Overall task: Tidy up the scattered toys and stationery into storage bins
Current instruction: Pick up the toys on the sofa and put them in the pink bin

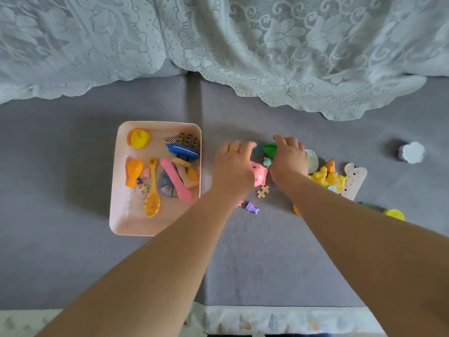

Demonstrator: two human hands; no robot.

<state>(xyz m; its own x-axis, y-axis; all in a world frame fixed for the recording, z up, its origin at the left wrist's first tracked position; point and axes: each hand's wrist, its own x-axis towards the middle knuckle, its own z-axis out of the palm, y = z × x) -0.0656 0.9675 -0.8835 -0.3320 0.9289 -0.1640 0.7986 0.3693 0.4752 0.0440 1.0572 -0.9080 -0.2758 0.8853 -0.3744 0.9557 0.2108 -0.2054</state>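
Both forearms are bare, no sleeves showing; the left hand [233, 164] wears a thin, seemingly gold ring [233, 149].

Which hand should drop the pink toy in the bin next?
Left. The left hand already rests on the pink toy and sits beside the pink bin; the right hand is farther away, over the green toy.

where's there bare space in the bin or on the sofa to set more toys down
The near end of the pink bin, below the yellow pasta spoon, is bare. So is the grey cushion left of the bin, and the stretch between the white flower-shaped lid and the toy pile. It is crowded around both hands, left hand and right hand, near the pink pig.
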